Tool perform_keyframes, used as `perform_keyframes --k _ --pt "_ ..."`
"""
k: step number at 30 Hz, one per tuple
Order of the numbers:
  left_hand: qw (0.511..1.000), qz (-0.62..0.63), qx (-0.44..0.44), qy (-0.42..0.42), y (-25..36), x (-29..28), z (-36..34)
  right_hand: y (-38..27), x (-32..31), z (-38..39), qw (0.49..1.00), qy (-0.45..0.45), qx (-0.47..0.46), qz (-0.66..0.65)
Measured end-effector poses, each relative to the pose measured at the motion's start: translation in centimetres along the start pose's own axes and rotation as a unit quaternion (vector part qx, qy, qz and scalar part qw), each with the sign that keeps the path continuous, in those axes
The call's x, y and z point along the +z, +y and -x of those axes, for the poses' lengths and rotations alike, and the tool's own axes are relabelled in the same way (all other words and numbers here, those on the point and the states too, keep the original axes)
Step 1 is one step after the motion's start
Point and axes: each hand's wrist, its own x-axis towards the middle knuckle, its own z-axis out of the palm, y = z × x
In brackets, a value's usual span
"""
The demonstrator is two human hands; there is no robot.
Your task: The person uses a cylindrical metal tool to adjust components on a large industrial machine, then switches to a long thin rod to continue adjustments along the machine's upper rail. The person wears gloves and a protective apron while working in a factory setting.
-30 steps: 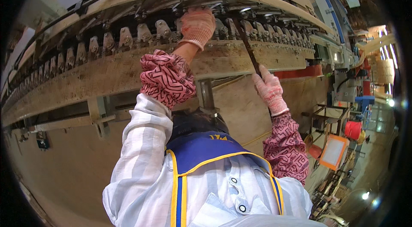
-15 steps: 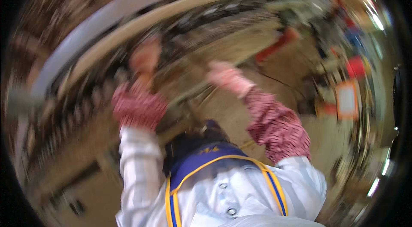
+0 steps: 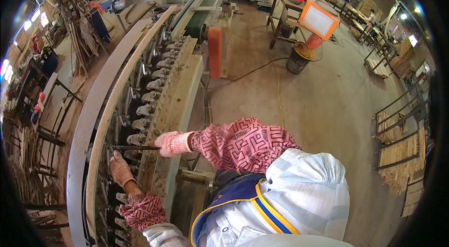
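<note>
My right hand [image 3: 173,144], in a pink-white knit glove, is closed around one end of a thin dark bar [image 3: 142,148]. The bar lies crosswise over the machine's row of metal clamps [image 3: 147,109], and its far end reaches toward a long pale wooden strip [image 3: 110,111]. Just below that far end is my left hand [image 3: 121,170], gloved, its thumb side upward and its fingers curled down toward the clamps. What those fingers hold is hidden. The strip runs lengthwise beside a grey metal rail [image 3: 86,125]. Patterned pink sleeve covers are on both forearms.
A dusty ledge [image 3: 175,102] borders the machine on my side, with a red upright panel [image 3: 215,53] farther along. To the right stand a dark bucket [image 3: 299,57], a workbench [image 3: 280,11] and an orange-framed box [image 3: 320,19]. Timber stacks [image 3: 402,153] lie far right.
The view has swung and sharpened from a blur. My hands, earlier apart over the machine, are now close together at the clamps, with the dark bar plainly visible in the right.
</note>
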Motion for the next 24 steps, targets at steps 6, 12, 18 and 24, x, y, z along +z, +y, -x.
perform_keyframes --k 6,12,18,24 --pt "1.000 0.004 0.029 0.011 0.5 1.2 -0.3 -1.3 -3.2 6.5 0.996 0.019 0.041 -0.077" --pt "0.999 0.027 -0.023 0.015 0.2 -0.1 0.4 -2.1 -3.3 5.4 0.992 0.030 0.023 -0.117" --pt "0.967 -0.048 0.234 0.092 -2.9 3.1 -0.9 1.3 -1.5 3.7 0.987 0.101 -0.090 -0.086" --pt "0.999 0.004 0.041 0.033 -0.8 1.9 -0.7 1.7 -0.3 2.9 0.990 0.084 -0.029 -0.112"
